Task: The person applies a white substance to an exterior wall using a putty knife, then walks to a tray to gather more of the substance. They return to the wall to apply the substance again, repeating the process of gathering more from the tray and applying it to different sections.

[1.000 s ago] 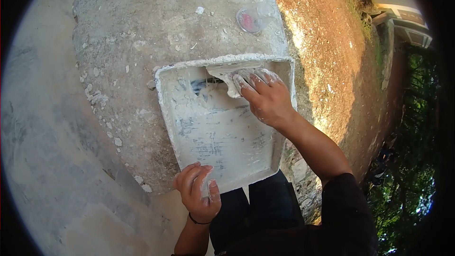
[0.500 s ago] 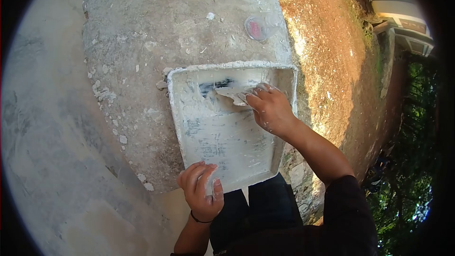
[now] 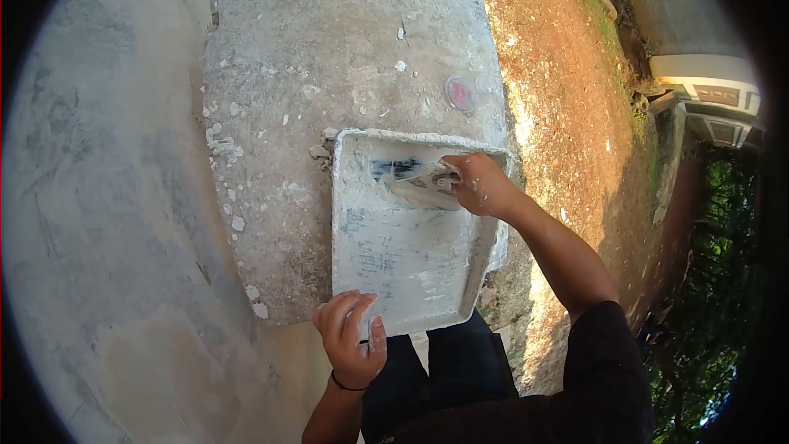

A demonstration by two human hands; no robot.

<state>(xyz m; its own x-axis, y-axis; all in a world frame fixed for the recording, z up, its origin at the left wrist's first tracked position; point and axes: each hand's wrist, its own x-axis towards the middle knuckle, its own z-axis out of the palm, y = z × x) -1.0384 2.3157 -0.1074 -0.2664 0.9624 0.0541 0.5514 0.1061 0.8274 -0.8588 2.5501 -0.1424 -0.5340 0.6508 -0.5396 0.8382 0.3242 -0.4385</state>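
Observation:
A rectangular tray point(image 3: 403, 267) smeared with white paste extends away from my body. My left hand point(image 3: 352, 337) has its fingers curled over the tray's near left corner, the thumb on the outer side. In my right hand point(image 3: 481, 185) is a paste-coated scraper point(image 3: 423, 193), its flat blade lying low over the far part of the tray. White paste point(image 3: 362, 156) is thick at that far end, around a dark bare patch point(image 3: 396, 168). The fingers of both hands have white smears. My right fingers hide most of the scraper's handle.
Beneath the tray's far part is a rough concrete slab point(image 3: 329, 49) with white crumbs. A round clear lid-like piece with a red mark point(image 3: 460, 94) lies on it. Smooth grey floor point(image 3: 107, 197) is at left, reddish soil point(image 3: 567, 99) at right.
My right hand has turned the scraper, whose blade now lies flatter in the paste. The view has shifted, so the slab and tray appear further right. My left hand stays at the corner.

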